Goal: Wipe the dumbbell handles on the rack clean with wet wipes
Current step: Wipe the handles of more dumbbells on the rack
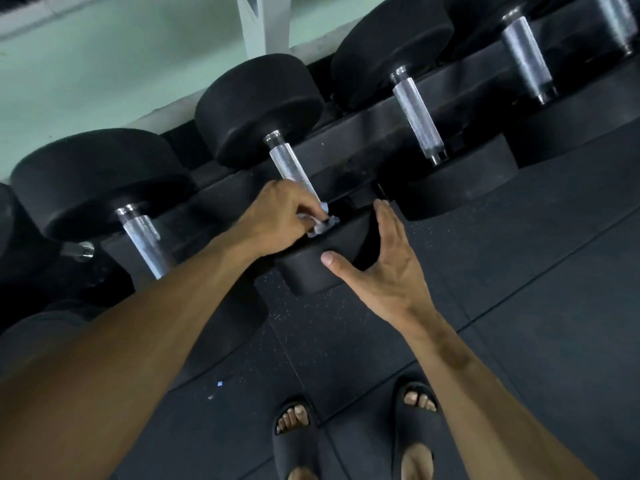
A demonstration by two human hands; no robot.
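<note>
A crumpled wet wipe (322, 225) is pinched by the left hand (277, 220) at the near end of the dumbbell handle (292, 169) on the rack (363, 133) — the front weight head (311, 268) being steadied by the right hand (384, 268), fingers straight — presumably so the handle cannot roll.

No writing, number, brand or sign can be read anywhere here: the black end faces of the dumbbells (259, 109) on the rack (363, 133) show no legible weight marks, and the floor (519, 271) bears none.
</note>
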